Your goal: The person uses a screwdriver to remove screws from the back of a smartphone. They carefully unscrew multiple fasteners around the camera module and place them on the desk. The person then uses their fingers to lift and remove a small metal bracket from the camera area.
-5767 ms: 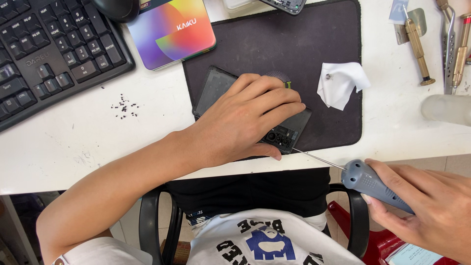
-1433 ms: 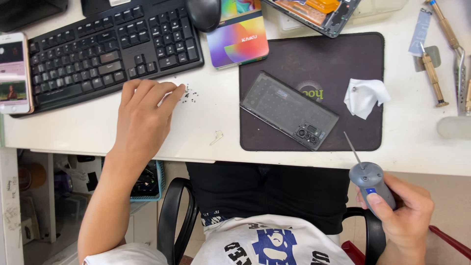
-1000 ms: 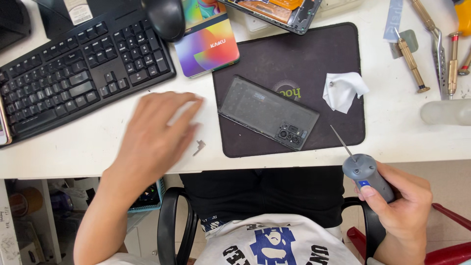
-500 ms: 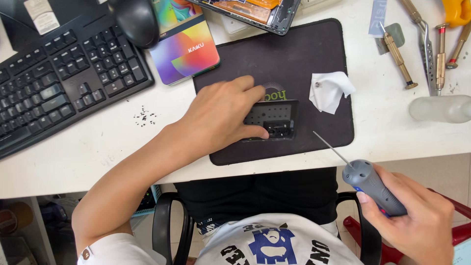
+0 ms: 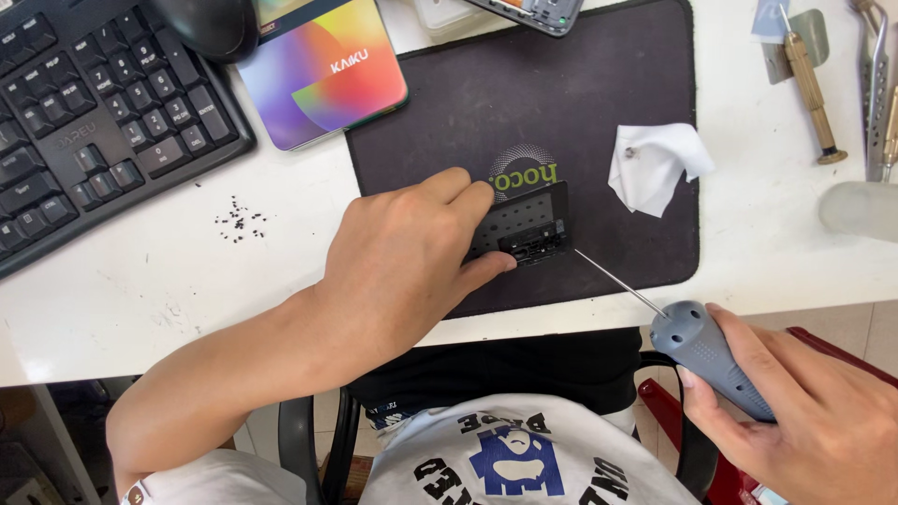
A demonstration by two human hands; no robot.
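While the left hand [image 5: 412, 248] lies palm-down on the dark work mat [image 5: 599, 93], its fingers and thumb clasp the dark phone body [image 5: 524, 224], which rests near the mat's front edge, just below the mat's printed emblem. Off the mat's front right corner, past the table edge, the right hand [image 5: 804, 411] is closed around the grey handle of a precision screwdriver [image 5: 697, 341]; its thin shaft slants up-left so that the tip sits over the mat, just beside the phone body's right edge. Whether tip and phone touch cannot be told. Right of the phone body, on the mat, lies a crumpled white tissue [image 5: 655, 164]. Left of the mat are small dark screws [image 5: 238, 220] scattered on the white table [image 5: 140, 299], a black keyboard [image 5: 94, 122] and a multicoloured card box [image 5: 323, 70].
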